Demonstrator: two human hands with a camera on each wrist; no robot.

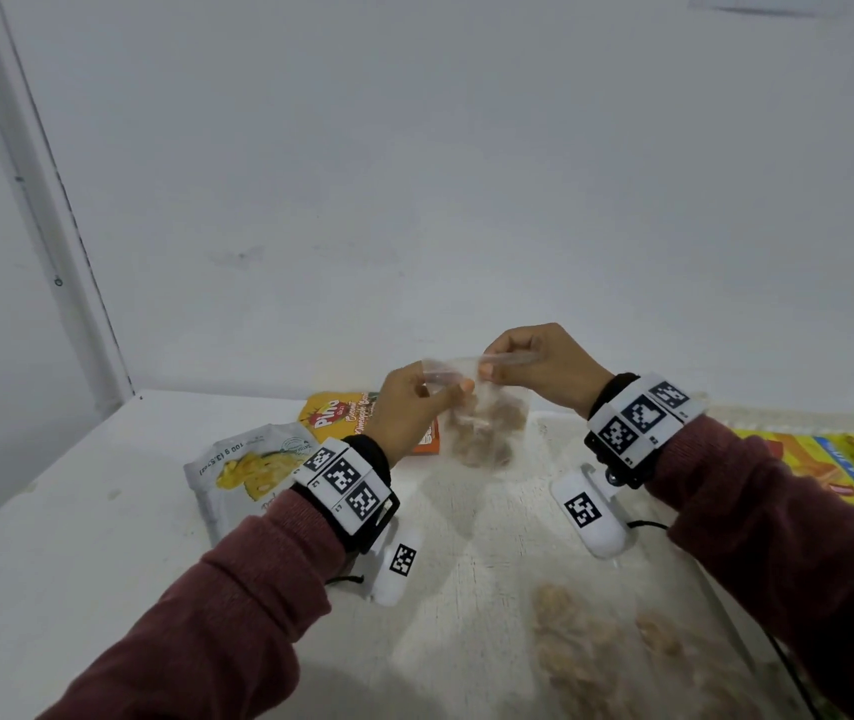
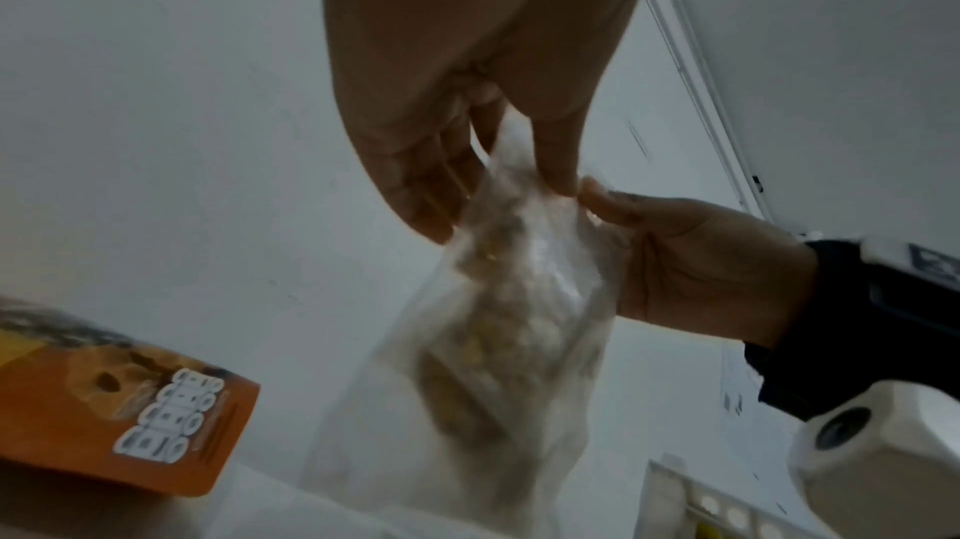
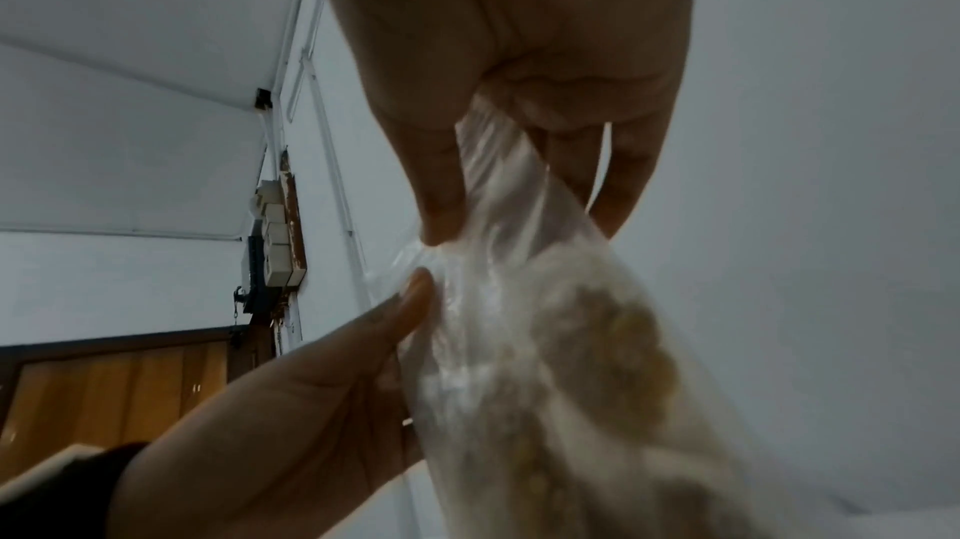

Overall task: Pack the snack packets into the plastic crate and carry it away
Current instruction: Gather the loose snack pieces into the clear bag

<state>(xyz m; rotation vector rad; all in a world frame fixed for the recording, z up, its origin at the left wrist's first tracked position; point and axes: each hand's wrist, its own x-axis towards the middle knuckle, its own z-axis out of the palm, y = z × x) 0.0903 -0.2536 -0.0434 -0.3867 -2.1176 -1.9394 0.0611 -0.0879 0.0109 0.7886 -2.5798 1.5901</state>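
Note:
A clear bag of brown snacks (image 1: 482,431) hangs above the table, held by its top edge with both hands. My left hand (image 1: 445,393) pinches the left part of the bag's mouth, and my right hand (image 1: 489,368) pinches the right part. In the left wrist view the bag (image 2: 509,322) hangs below my left hand (image 2: 499,195), with my right hand (image 2: 602,201) pinching beside it. The right wrist view shows my right hand (image 3: 519,219) and left hand (image 3: 415,293) on the bag (image 3: 545,342). A see-through plastic crate (image 1: 716,605) stands under my right arm with brown snacks (image 1: 596,652) inside.
On the white table (image 1: 76,537) lie a grey packet with yellow chips (image 1: 243,470), a yellow Pino packet (image 1: 336,413) and an orange packet (image 1: 429,439) (image 2: 129,416). Yellow packets (image 1: 840,465) lie at the right. A white wall stands close behind.

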